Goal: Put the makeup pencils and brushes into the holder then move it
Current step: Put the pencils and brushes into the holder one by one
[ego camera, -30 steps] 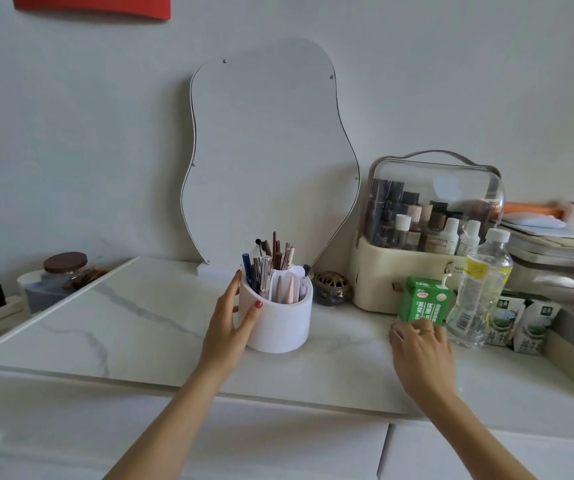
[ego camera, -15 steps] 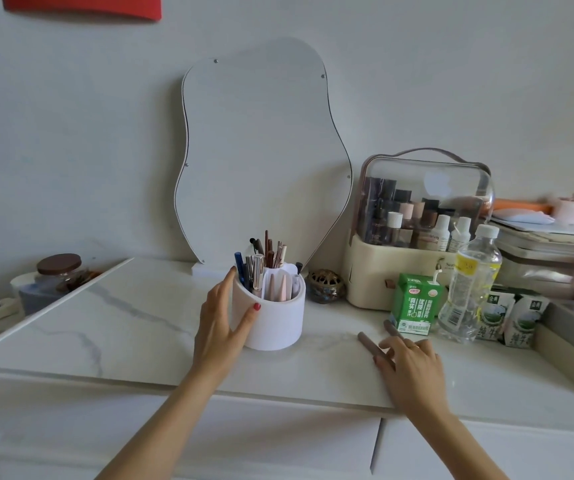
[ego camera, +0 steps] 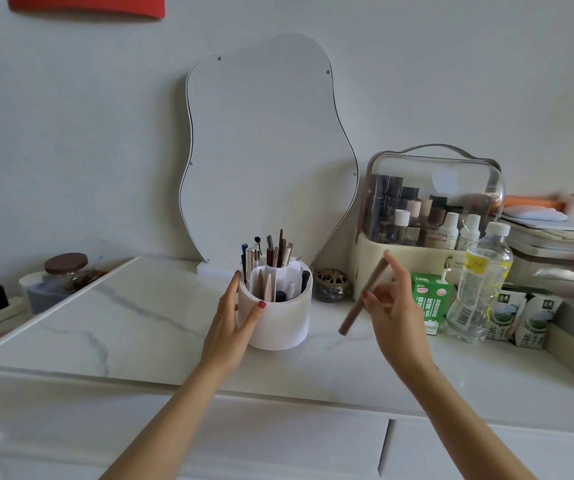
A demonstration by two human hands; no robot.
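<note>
A white round holder [ego camera: 280, 322] stands on the marble top in front of the mirror, with several pencils and brushes [ego camera: 271, 256] upright in its compartments. My left hand [ego camera: 232, 318] cups its left side, thumb on the front wall. My right hand [ego camera: 394, 311] is raised to the right of the holder and pinches a brown makeup pencil [ego camera: 365, 295] held slanted in the air, above the table.
A wavy mirror [ego camera: 268, 150] leans on the wall behind. A small bronze ornament [ego camera: 330, 285], a cosmetics case [ego camera: 427, 216], a green carton [ego camera: 429, 301], a water bottle [ego camera: 479, 285] and two milk cartons [ego camera: 521, 315] crowd the right. A jar [ego camera: 65, 271] sits far left.
My right hand picked the brown pencil up from the table by the green carton and lifted it toward the holder. My left hand stayed on the holder.
</note>
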